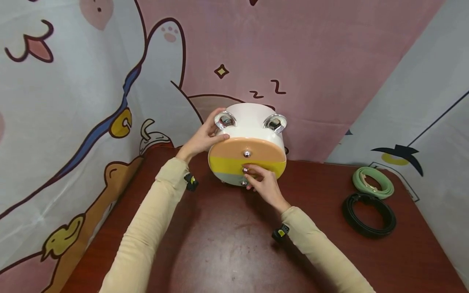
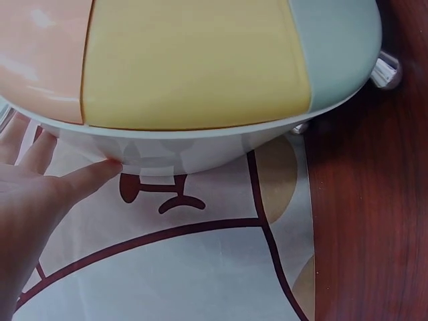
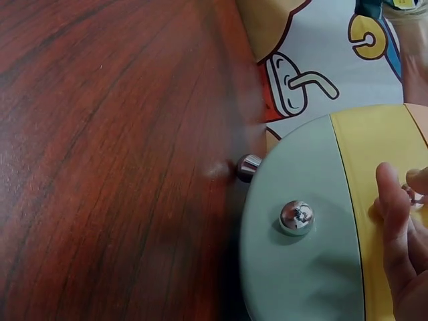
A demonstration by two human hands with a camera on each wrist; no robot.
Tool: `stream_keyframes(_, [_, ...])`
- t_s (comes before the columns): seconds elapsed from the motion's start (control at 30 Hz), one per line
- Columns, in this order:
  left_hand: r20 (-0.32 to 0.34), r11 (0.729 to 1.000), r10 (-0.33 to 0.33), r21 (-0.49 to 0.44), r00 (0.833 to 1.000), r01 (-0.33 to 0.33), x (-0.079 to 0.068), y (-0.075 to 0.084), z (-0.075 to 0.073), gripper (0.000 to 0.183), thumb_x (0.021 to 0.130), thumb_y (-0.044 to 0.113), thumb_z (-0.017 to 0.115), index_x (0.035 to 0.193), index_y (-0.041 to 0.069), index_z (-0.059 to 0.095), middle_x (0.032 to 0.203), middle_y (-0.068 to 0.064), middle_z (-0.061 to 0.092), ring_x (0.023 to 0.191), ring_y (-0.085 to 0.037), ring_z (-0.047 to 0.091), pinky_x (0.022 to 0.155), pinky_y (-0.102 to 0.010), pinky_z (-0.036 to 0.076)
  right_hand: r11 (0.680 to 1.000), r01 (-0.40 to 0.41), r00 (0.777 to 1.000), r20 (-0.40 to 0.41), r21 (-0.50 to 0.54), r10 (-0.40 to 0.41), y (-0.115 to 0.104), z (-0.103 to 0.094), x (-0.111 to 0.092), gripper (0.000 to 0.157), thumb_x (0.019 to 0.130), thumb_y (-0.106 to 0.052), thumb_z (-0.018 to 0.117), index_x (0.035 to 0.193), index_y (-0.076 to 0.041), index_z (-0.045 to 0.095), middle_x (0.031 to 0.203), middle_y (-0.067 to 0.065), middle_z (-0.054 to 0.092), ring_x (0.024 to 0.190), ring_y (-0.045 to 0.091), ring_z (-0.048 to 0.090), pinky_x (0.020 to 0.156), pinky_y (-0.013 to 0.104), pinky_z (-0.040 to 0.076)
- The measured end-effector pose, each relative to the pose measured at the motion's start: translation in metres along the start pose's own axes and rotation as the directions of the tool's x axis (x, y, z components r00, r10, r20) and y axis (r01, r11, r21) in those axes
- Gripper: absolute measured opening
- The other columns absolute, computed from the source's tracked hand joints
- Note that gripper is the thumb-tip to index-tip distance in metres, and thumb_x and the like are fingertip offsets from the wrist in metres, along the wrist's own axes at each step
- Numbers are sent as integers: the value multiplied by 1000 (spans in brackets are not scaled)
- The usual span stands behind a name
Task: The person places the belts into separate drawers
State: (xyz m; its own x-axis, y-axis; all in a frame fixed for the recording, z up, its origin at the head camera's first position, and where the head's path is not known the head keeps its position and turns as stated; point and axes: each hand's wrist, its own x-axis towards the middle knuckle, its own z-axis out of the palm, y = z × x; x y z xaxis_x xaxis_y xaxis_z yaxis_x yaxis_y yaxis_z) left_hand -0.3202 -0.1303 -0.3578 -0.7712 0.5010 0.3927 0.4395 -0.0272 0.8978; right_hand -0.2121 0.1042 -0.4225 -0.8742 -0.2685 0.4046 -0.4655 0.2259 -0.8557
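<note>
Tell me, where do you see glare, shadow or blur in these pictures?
Head view: pale glare on the table, a dark shadow beside the right sleeve; left wrist view: whitish shine on the orange panel; right wrist view: mirror-like highlights on the knob, soft shadows across the green panel, and the foot blurrily reflected in the tabletop.

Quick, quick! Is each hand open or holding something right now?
Left hand: open, fingers resting against the white drawer box.
Right hand: closed, pinching the silver knob on the yellow drawer.
</note>
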Motion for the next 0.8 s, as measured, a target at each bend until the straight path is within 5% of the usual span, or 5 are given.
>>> stream_keyframes(0.17, [-2,1000,0,22,1000,0,-1,9,1,79,90,-10,60,152,12,16,146,-20,37,132,-29,40,104,-47,32,997,6,999,-36,72,-3,3,4,2,26,86,10,65,112,13,64,93,30,67,67,47,64,58,45,54])
stream_keyframes(0.37, [-4,995,3,99,1000,-2,-6,31,5,86,88,-6,65,154,8,11,151,-22,28,133,-30,39,106,-50,29,997,51,991,-126,52,-45,6,13,2,22,85,10,68,106,14,67,86,27,68,71,45,65,60,24,52])
stream_keyframes(0.6, [15,999,-12,38,1000,11,-3,32,6,87,88,-7,64,155,12,12,154,-20,22,126,-32,45,96,-43,43,996,77,982,-179,49,-67,6,19,2,20,83,11,69,103,14,68,85,26,69,72,39,67,63,22,52])
stream_keyframes(0.8, [31,1000,-18,-14,999,18,0,30,6,81,88,-7,64,152,8,17,146,-21,36,130,-30,41,105,-48,30,998,64,982,-181,27,-58,4,19,0,19,83,11,69,102,12,69,83,24,69,71,37,67,63,24,53])
